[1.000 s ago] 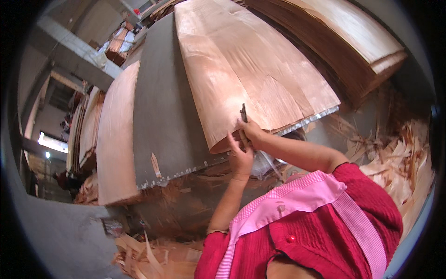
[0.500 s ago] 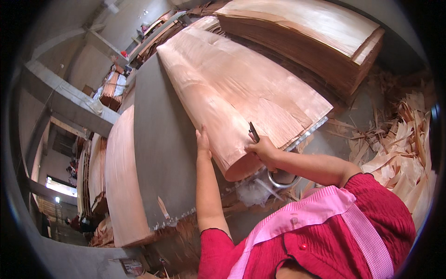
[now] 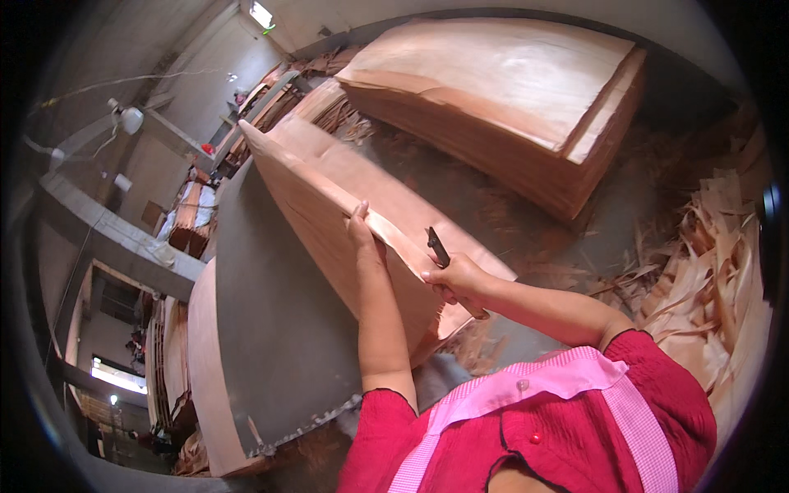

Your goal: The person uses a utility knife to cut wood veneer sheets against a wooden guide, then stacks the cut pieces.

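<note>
A large sheet of thin wood veneer (image 3: 329,222) is lifted and bent over, with a raised fold running from far left toward me. My left hand (image 3: 363,230) grips that fold about midway, thumb on top. Closer to me, my right hand (image 3: 462,279) is closed around a slim tool with a dark upper end (image 3: 438,246), its kind unclear. The same hand's fingertips press against the veneer's near edge. Beneath the sheet lies a dark grey tabletop (image 3: 271,329). The sheet's underside by my right wrist is partly hidden.
A thick stack of veneer sheets (image 3: 493,74) stands at the far right. Torn veneer scraps (image 3: 707,271) pile up on the right. A pale veneer sheet (image 3: 209,370) lies along the table's left side. More veneer stacks (image 3: 168,345) stand beyond it.
The rolled veneer has been raised and drawn together into a steeper fold. My left hand has shifted from beside the roll onto its upper edge. The view has turned slightly.
</note>
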`<state>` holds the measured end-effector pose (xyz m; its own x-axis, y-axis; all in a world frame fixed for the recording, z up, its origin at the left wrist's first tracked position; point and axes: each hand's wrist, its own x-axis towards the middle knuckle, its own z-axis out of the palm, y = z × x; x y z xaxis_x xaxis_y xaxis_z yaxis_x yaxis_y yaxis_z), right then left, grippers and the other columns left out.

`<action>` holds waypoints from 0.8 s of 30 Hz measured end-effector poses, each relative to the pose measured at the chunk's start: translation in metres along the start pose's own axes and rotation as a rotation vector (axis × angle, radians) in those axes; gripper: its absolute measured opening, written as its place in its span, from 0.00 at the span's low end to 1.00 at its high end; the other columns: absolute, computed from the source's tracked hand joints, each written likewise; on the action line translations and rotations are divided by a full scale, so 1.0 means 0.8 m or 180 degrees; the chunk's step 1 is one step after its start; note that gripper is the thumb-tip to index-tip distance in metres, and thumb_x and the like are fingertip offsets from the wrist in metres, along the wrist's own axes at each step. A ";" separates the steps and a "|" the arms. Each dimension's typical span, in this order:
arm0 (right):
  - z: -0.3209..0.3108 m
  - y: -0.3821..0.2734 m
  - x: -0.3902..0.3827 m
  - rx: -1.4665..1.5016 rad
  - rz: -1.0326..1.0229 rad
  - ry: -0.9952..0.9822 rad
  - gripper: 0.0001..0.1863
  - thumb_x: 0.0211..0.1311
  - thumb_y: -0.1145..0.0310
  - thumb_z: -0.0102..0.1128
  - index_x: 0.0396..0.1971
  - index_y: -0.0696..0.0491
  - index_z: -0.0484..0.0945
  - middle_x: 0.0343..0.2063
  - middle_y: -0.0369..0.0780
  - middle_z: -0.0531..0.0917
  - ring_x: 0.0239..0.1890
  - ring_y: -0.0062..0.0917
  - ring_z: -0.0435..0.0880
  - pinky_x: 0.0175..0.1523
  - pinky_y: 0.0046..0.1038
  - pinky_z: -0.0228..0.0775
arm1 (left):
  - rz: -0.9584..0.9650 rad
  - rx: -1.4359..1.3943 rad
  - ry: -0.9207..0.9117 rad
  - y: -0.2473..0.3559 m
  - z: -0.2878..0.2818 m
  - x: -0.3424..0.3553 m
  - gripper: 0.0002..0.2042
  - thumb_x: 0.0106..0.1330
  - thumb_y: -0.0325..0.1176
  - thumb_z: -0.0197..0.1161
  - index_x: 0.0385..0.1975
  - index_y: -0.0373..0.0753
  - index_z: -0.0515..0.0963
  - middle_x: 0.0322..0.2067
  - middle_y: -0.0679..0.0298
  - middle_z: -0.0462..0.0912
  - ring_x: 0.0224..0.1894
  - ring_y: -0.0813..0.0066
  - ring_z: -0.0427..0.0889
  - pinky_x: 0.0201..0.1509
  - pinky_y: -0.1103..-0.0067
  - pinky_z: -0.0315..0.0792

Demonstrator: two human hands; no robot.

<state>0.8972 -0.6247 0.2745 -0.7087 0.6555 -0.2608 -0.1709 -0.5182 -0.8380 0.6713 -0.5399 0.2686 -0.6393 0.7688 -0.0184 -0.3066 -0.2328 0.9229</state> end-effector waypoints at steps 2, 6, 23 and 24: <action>-0.067 -0.058 -0.013 0.0140 0.0120 0.0060 0.07 0.55 0.72 0.54 0.21 0.55 0.68 0.11 0.34 0.68 0.09 0.16 0.63 0.13 0.21 0.53 | 0.0194 0.0074 0.0070 -0.016 0.103 -0.003 0.13 0.50 0.33 0.58 0.33 0.36 0.64 0.25 0.63 0.67 0.29 0.68 0.71 0.34 0.71 0.70; -0.207 -0.138 -0.021 0.0313 -0.0030 0.0112 0.06 0.56 0.71 0.52 0.22 0.53 0.68 0.12 0.33 0.67 0.09 0.15 0.62 0.13 0.20 0.53 | 0.0367 0.0480 0.0068 -0.078 0.284 0.026 0.16 0.50 0.32 0.59 0.35 0.34 0.62 0.23 0.63 0.66 0.23 0.70 0.71 0.29 0.75 0.69; -0.836 -0.585 -0.006 -0.0139 -0.0171 0.0686 0.21 0.54 0.70 0.54 0.49 0.50 0.65 0.15 0.30 0.68 0.10 0.10 0.59 0.15 0.13 0.53 | 0.4568 0.4485 -0.2084 -0.457 0.637 -0.051 0.43 0.47 0.55 0.59 0.56 0.32 0.50 0.59 0.44 0.45 0.63 0.46 0.40 0.60 0.50 0.34; -0.862 -0.611 0.000 -0.0311 -0.0250 0.0582 0.23 0.53 0.69 0.55 0.50 0.51 0.64 0.16 0.30 0.68 0.10 0.10 0.60 0.15 0.13 0.54 | 0.3485 0.4974 -0.0853 -0.500 0.631 -0.044 0.41 0.47 0.54 0.59 0.56 0.33 0.53 0.59 0.46 0.48 0.63 0.46 0.42 0.60 0.50 0.35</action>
<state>1.4524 0.0076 0.3536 -0.5584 0.7851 -0.2679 -0.1473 -0.4117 -0.8993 1.1725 -0.1730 0.0942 0.0692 0.7732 0.6303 0.9975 -0.0620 -0.0335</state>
